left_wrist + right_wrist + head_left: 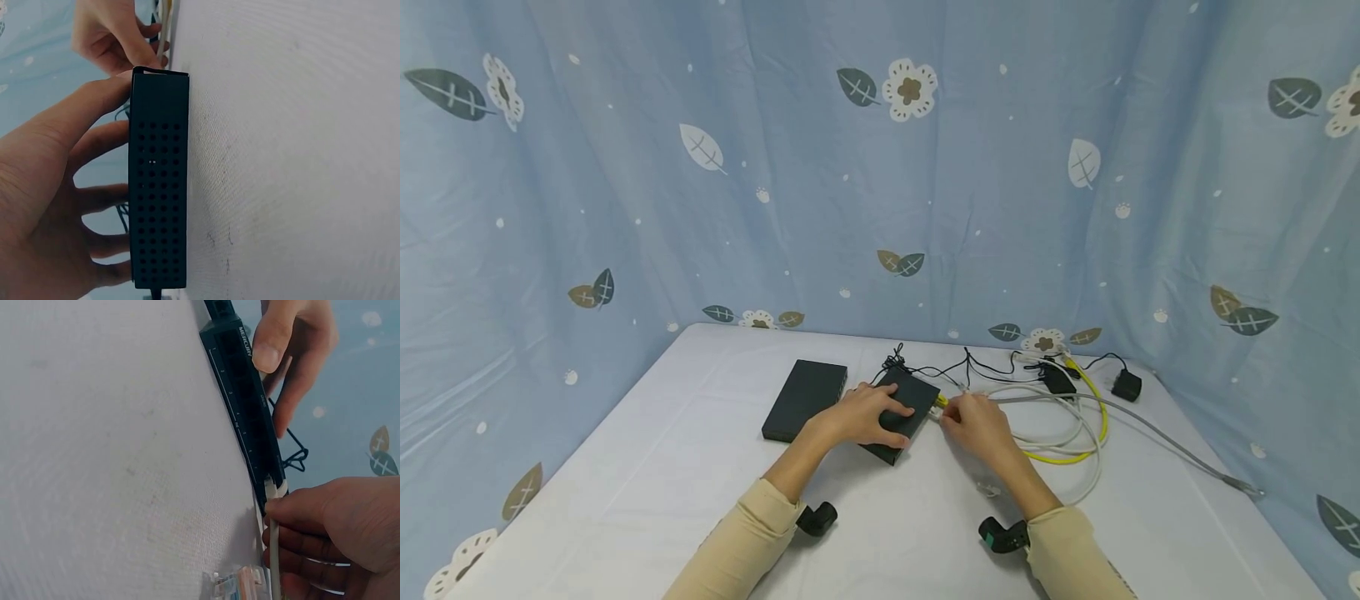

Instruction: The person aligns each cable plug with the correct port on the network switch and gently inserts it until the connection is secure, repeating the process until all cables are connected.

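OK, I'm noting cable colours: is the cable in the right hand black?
No, the right wrist view shows the right hand pinching a white cable by the ports of a black box.

The left forearm (741,537) and the right forearm (1075,550) are extended forward and angled inward, with the two hands held near each other. The left hand (868,417) is laid palm down, its fingers spread and thumb set apart. The right hand (979,427) is curled, its thumb pressed against bent fingers in a pinch.
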`<state>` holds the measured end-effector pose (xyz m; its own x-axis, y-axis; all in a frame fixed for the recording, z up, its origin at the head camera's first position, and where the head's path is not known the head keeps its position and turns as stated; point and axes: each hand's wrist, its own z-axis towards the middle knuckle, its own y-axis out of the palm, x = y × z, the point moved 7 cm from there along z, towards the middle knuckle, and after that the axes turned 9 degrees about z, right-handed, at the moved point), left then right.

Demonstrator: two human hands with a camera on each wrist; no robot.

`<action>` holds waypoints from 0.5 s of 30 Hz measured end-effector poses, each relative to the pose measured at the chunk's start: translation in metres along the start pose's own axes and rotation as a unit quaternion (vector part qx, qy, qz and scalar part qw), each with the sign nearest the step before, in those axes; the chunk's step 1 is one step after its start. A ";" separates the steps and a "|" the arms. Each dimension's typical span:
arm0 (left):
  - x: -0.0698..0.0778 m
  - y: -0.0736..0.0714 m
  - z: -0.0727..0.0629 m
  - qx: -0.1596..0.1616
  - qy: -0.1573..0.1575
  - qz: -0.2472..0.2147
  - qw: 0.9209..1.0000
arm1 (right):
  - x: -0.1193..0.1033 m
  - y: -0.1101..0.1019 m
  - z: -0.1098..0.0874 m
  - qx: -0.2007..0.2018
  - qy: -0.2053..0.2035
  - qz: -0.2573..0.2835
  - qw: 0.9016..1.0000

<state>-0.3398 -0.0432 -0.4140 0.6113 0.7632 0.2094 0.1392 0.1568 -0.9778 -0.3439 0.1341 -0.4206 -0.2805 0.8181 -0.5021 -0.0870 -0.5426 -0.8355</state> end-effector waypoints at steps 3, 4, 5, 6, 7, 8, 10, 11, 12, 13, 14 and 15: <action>0.000 0.000 0.000 0.003 0.003 0.001 1.000 | 0.000 -0.001 -0.001 0.000 0.002 0.001 1.000; 0.000 0.000 -0.001 0.004 0.005 0.000 1.000 | 0.000 -0.002 -0.001 0.001 0.002 0.002 1.000; 0.001 -0.001 -0.001 0.004 0.007 0.000 1.000 | 0.000 -0.002 -0.001 0.002 0.002 0.002 1.000; 0.002 -0.001 -0.001 0.005 0.009 0.001 1.000 | 0.000 -0.002 -0.001 0.003 0.002 0.001 1.000; 0.003 -0.002 -0.002 0.006 0.010 0.002 1.000 | 0.000 -0.002 -0.001 0.003 0.000 0.001 1.000; 0.003 -0.002 -0.002 0.008 0.012 0.004 1.000 | 0.001 -0.002 -0.001 0.004 -0.001 0.001 1.000; 0.005 -0.003 -0.002 0.011 0.015 0.007 1.000 | 0.002 -0.002 -0.001 0.005 -0.002 0.000 1.000; 0.005 -0.004 -0.002 0.013 0.015 0.010 1.000 | 0.002 -0.001 0.000 0.005 -0.003 0.000 1.000; 0.006 -0.004 -0.002 0.014 0.015 0.014 1.000 | 0.002 -0.001 0.000 0.005 -0.004 0.000 1.000; 0.006 -0.004 -0.002 0.014 0.015 0.016 1.000 | 0.003 -0.001 0.000 0.005 -0.004 0.001 1.000; 0.006 -0.003 -0.002 0.014 0.014 0.019 1.000 | 0.003 0.000 -0.001 0.005 -0.004 0.001 1.000; 0.006 -0.003 -0.002 0.012 0.013 0.021 1.000 | 0.003 0.000 -0.001 0.006 -0.004 0.003 1.000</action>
<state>-0.3346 -0.0404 -0.4097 0.6368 0.7525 0.1677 0.0937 0.1403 -0.9857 -0.3440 0.1370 -0.4219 -0.2886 0.8134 -0.5050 -0.0970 -0.5496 -0.8298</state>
